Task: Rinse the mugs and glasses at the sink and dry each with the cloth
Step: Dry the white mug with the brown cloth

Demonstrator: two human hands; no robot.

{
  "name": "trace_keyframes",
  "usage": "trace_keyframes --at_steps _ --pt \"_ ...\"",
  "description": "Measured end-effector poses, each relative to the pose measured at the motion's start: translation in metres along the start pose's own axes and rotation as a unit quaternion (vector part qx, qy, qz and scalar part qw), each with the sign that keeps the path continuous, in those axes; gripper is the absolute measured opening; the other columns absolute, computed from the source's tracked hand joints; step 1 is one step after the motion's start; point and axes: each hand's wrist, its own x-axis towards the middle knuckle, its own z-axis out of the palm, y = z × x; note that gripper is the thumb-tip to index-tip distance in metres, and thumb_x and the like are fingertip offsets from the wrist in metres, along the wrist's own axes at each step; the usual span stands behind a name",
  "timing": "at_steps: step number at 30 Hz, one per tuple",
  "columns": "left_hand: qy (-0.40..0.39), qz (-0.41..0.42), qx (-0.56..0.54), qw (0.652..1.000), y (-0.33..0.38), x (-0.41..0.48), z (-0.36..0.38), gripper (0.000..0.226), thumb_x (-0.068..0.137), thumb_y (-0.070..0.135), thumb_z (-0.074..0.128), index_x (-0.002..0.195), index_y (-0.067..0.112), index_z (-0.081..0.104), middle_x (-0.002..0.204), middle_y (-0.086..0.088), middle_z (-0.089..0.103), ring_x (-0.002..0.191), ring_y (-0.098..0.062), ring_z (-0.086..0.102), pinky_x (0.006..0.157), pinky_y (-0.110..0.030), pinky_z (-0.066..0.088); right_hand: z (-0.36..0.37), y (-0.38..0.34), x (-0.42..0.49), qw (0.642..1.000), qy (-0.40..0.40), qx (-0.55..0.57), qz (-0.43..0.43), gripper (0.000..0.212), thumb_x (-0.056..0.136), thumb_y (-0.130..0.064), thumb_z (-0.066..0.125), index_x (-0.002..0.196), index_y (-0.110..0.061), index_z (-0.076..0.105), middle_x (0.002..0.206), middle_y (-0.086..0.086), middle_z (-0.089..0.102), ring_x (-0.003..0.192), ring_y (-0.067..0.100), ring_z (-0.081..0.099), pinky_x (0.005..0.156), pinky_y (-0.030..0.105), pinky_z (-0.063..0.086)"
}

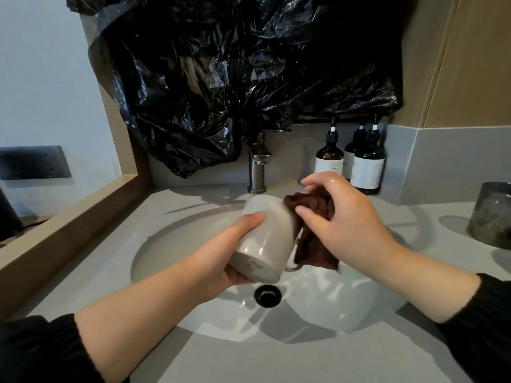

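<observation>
Left hand (221,257) grips the mug (262,233) at its base, thumb along the wall, above the sink (166,244). The mug's long axis tilts away: base nearest, mouth towards the faucet (258,167). Right hand (343,219) pinches the brown cloth (311,252) against the mug's right side by the handle, nearer the mouth.

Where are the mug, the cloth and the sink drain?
mug (262,236), head view, on its pale side wall between base and rim.
cloth (313,254), head view, on the brown fold hanging beside the mug's handle.
sink drain (267,296), head view, on the dark opening at the basin's bottom.
</observation>
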Motion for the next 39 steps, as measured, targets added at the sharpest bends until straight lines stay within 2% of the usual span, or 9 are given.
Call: trace_keyframes --at_steps 2,5,10,15,21,25,30,36,39 --pt "-0.004 -0.007 0.005 1.000 -0.002 -0.001 0.002 0.058 0.064 0.047 0.070 0.112 0.016 0.062 0.097 -0.013 0.074 0.087 -0.028 0.070 0.078 -0.044 0.057 0.008 -0.007 -0.003 0.998 -0.018 -0.017 -0.052 0.024 0.083 -0.019 0.069 0.104 -0.013 0.061 0.103 -0.004 0.055 0.094 0.005 0.050 0.085 0.008 0.036" --pt "-0.001 -0.010 -0.020 1.000 -0.003 0.000 0.002 0.048 0.074 0.047 0.067 0.113 0.018 0.064 0.098 -0.010 0.074 0.087 -0.026 0.070 0.074 -0.041 0.056 0.014 -0.012 -0.011 0.990 -0.034 -0.050 -0.127 0.025 0.086 -0.026 0.062 0.103 -0.007 0.065 0.103 0.003 0.056 0.095 0.016 0.053 0.086 0.020 0.042" --pt "0.000 -0.008 -0.034 0.999 -0.002 0.000 0.001 0.037 0.085 0.048 0.058 0.100 0.016 0.069 0.081 -0.008 0.074 0.071 -0.020 0.069 0.070 -0.037 0.056 0.017 -0.022 -0.024 0.952 -0.095 -0.064 -0.283 0.017 0.087 -0.013 0.061 0.097 -0.001 0.068 0.097 0.014 0.060 0.085 0.027 0.055 0.071 0.035 0.047" --pt "0.009 0.000 -0.029 1.000 -0.004 0.002 0.003 0.042 0.083 0.049 0.061 0.112 0.019 0.065 0.098 -0.009 0.074 0.088 -0.025 0.069 0.074 -0.039 0.055 0.020 -0.014 -0.008 0.985 -0.007 -0.042 -0.165 0.017 0.085 -0.013 0.059 0.095 -0.006 0.070 0.095 0.008 0.059 0.087 0.025 0.057 0.073 0.037 0.049" --pt "0.001 0.011 -0.003 1.000 -0.004 0.002 0.003 0.037 0.086 0.052 0.054 0.089 0.021 0.074 0.085 -0.007 0.074 0.077 -0.020 0.069 0.075 -0.038 0.054 0.022 -0.025 -0.019 0.951 -0.119 -0.041 -0.283 0.015 0.084 -0.010 0.060 0.092 -0.003 0.069 0.094 0.013 0.059 0.085 0.025 0.053 0.071 0.034 0.047" --pt "0.024 -0.003 -0.101 0.995 -0.001 0.001 -0.001 0.056 0.068 0.049 0.068 0.112 0.015 0.063 0.099 -0.015 0.073 0.089 -0.030 0.067 0.081 -0.045 0.053 0.016 -0.008 -0.005 0.989 -0.029 0.019 -0.144 0.016 0.083 -0.013 0.062 0.096 -0.006 0.068 0.097 0.004 0.058 0.090 0.018 0.057 0.080 0.033 0.047" --pt "-0.014 -0.007 -0.109 0.994 -0.003 -0.003 -0.001 0.063 0.067 0.054 0.063 0.115 0.013 0.065 0.094 -0.014 0.072 0.080 -0.026 0.067 0.075 -0.041 0.054 0.011 -0.021 -0.023 0.953 -0.088 -0.023 -0.290 0.015 0.079 -0.003 0.066 0.092 0.001 0.069 0.095 0.015 0.060 0.085 0.028 0.056 0.074 0.033 0.047" --pt "-0.001 -0.014 -0.119 0.993 -0.003 -0.002 0.000 0.068 0.064 0.052 0.067 0.120 0.014 0.061 0.105 -0.017 0.071 0.091 -0.033 0.068 0.078 -0.044 0.054 0.009 -0.010 -0.009 0.975 -0.028 -0.057 -0.211 0.012 0.079 -0.005 0.061 0.090 -0.001 0.065 0.095 0.010 0.058 0.085 0.027 0.057 0.075 0.033 0.047" --pt "-0.010 -0.008 -0.125 0.992 -0.004 -0.003 0.000 0.067 0.065 0.051 0.066 0.118 0.011 0.063 0.097 -0.015 0.072 0.084 -0.029 0.068 0.077 -0.043 0.054 0.010 -0.018 -0.022 0.955 -0.073 -0.069 -0.278 0.012 0.077 -0.005 0.064 0.088 0.001 0.066 0.094 0.014 0.060 0.081 0.028 0.055 0.068 0.035 0.048"
